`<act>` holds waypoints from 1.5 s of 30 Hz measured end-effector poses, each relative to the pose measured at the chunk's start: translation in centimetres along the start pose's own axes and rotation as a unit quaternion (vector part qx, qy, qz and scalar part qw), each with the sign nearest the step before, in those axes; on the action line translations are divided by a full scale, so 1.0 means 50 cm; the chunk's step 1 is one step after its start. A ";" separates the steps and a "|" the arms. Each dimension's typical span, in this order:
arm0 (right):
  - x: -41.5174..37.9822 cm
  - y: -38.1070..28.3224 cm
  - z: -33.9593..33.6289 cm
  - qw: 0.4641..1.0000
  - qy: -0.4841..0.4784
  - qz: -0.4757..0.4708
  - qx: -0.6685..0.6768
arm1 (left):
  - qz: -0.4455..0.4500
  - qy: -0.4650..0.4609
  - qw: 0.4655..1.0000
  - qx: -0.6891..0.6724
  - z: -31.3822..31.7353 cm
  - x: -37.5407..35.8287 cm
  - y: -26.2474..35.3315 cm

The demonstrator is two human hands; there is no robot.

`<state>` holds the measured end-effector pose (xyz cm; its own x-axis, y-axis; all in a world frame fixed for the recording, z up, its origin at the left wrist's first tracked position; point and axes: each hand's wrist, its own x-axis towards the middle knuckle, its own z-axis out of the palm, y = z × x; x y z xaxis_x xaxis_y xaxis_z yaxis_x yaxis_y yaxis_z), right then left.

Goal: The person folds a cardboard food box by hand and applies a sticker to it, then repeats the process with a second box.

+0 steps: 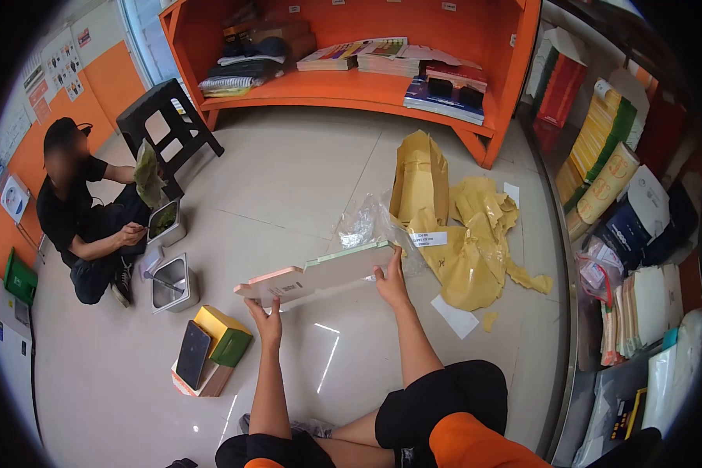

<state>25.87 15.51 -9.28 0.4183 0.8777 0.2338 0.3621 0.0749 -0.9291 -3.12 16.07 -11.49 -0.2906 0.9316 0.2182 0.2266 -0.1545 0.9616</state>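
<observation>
— Pale tiled floor is being shown, with torn yellow wrapping lying beside an orange shelf. What is being held?

— A stack of flat boards is being gripped at both ends — left hand closed on one edge, right hand on the other — above the knees. Slipping is being risked, probably, since only the fingertips are being used.

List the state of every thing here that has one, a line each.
Stack of flat books: held level above the floor.
Left hand: gripping the stack's near end.
Right hand: gripping its far end.
Yellow wrapping: torn open, crumpled.
Metal tray: open, utensil inside.
</observation>
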 end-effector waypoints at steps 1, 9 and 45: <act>-0.005 0.012 0.006 1.000 -0.001 0.006 -0.026 | 0.012 -0.003 1.000 0.020 -0.001 0.003 0.001; -0.046 -0.018 0.021 0.998 0.061 0.017 0.021 | -0.007 0.008 0.998 0.065 0.004 -0.020 0.016; -0.045 -0.033 0.042 0.987 0.148 -0.057 0.031 | 0.019 -0.008 0.997 0.080 0.008 -0.009 0.000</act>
<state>22.59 14.40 -8.86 0.6055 0.6860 0.4034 0.3735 0.2027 -0.9052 -2.62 15.79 -11.65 -0.2640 0.9314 0.2506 0.3829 -0.1373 0.9135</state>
